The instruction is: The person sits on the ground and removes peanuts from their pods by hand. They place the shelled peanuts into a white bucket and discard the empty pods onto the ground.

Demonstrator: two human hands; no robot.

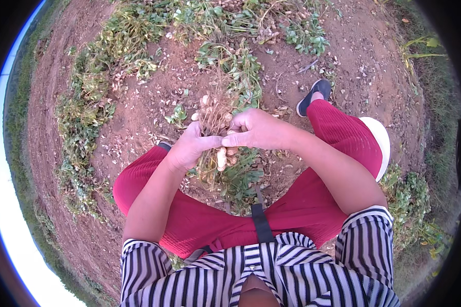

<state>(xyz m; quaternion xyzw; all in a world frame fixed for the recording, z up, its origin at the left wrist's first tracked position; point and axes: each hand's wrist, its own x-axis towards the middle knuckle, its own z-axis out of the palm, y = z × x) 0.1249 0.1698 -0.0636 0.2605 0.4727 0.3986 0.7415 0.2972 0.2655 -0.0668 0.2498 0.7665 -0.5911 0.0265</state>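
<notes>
Both hands meet at the middle of the view, over bare soil between my knees. My left hand (192, 147) is closed round the base of an uprooted peanut plant, its thumb pointing right. A clump of thin roots and pale peanut pods (212, 111) rises above the fingers. My right hand (249, 132) touches the clump's right side, fingers curled in among the pods, thumb tip against the left thumb. Several pods (221, 158) hang just below the thumbs. Green leaves (240, 174) of a peanut plant show beneath the hands; the right fingertips are partly hidden.
Uprooted peanut plants (84, 115) lie in a curved row at the left, and more (215, 19) at the top with pods showing. A leafy strand (249, 76) lies beyond the hands. My shod foot (315, 96) rests on the soil at the right. Grass (441, 107) borders the right.
</notes>
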